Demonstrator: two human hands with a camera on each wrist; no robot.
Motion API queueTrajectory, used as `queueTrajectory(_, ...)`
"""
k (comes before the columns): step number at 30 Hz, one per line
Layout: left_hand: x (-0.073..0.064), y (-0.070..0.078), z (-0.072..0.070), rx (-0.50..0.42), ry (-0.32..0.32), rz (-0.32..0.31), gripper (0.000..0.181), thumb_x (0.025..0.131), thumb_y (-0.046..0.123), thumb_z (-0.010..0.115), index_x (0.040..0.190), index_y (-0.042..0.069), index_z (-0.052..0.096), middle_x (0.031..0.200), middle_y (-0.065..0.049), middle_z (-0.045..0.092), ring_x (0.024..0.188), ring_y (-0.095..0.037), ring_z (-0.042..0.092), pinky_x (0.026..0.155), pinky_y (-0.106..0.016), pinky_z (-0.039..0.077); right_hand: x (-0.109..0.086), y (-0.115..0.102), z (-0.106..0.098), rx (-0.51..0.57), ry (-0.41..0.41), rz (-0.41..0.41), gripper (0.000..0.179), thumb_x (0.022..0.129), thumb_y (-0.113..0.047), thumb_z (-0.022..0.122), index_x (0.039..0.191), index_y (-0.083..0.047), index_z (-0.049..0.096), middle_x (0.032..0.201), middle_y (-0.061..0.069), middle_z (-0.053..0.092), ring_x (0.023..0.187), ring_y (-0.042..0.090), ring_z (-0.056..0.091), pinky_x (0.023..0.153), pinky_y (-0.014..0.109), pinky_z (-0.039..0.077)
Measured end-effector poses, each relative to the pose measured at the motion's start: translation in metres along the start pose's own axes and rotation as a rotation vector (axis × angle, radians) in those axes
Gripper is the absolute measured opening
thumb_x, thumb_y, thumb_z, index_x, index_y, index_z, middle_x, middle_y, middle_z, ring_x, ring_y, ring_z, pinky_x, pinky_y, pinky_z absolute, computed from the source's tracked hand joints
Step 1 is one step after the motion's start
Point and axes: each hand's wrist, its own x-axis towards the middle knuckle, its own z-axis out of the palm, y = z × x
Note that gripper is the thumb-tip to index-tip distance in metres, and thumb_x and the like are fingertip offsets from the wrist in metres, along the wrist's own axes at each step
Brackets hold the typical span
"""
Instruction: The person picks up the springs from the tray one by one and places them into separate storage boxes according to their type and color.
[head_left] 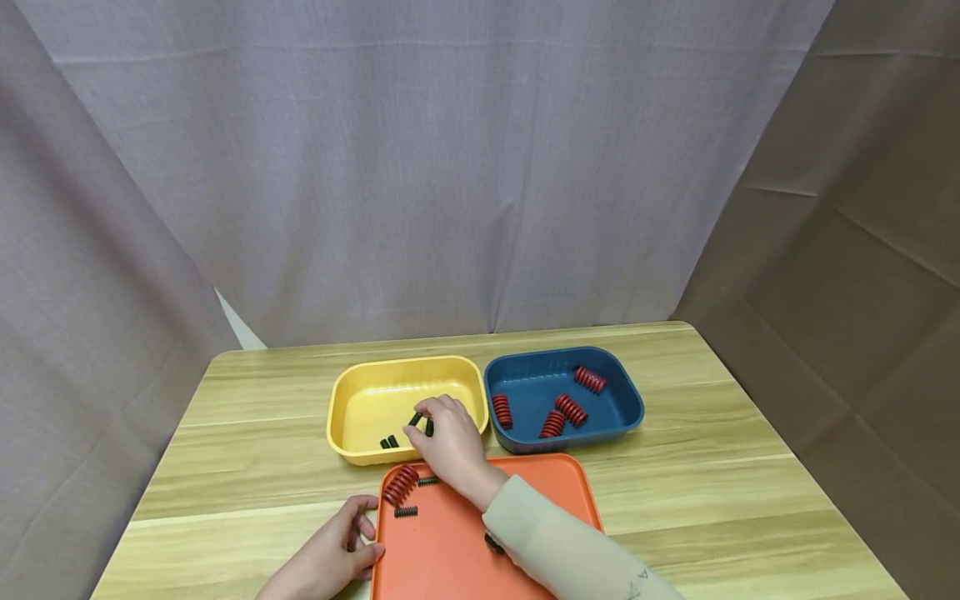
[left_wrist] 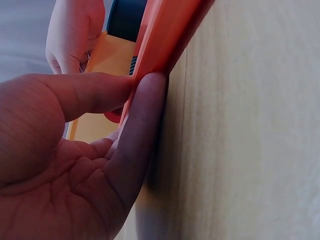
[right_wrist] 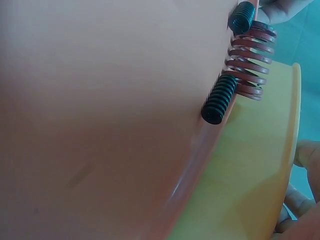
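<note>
Over the front right of the yellow bin (head_left: 356, 375), my right hand (head_left: 453, 442) pinches a small dark spring (head_left: 416, 419) between thumb and forefinger. Inside that bin, small dark springs (head_left: 393, 441) lie near its front wall. My left hand (head_left: 337, 546) grips the left edge of the orange tray (head_left: 450, 558), thumb on one side of the rim and fingers on the other, as the left wrist view shows. In the tray's far left corner are a large red spring (head_left: 401, 485) and two small dark springs (right_wrist: 219, 100).
A blue bin (head_left: 517, 362) with several large red springs (head_left: 590, 380) stands right beside the yellow one. A dark piece (head_left: 493, 543) on the tray is partly covered by the right sleeve (head_left: 562, 542). Grey curtains (head_left: 375, 167) hang behind the wooden table (head_left: 712, 467).
</note>
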Motion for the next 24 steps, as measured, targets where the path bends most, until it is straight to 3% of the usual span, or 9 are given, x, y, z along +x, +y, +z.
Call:
queueTrajectory(12,0.001,-0.002,0.000,-0.010,-0.003,0.001,0.057,0.089,0.005,0.068,0.134,-0.004,0.035,0.095,-0.011,0.045,0.072,-0.020,0.052,0.057,-0.033,0.054,-0.001,0.002,-0.001,0.022,-0.012,-0.010,0.034,0.088,-0.035,0.072,0.115,-0.015,0.066,0.104,-0.003,0.061,0.098,0.014,0.055,0.083,0.032,0.049)
queueTrajectory(24,0.000,-0.002,0.000,0.006,0.003,0.022,0.055,0.090,0.007,0.068,0.133,-0.005,0.036,0.095,-0.010,0.046,0.072,-0.018,0.051,0.057,-0.031,0.054,-0.029,-0.010,-0.021,0.124,-0.040,-0.083,0.038,0.086,-0.043,0.072,0.114,-0.019,0.064,0.105,-0.006,0.060,0.097,0.012,0.053,0.082,0.030,0.048)
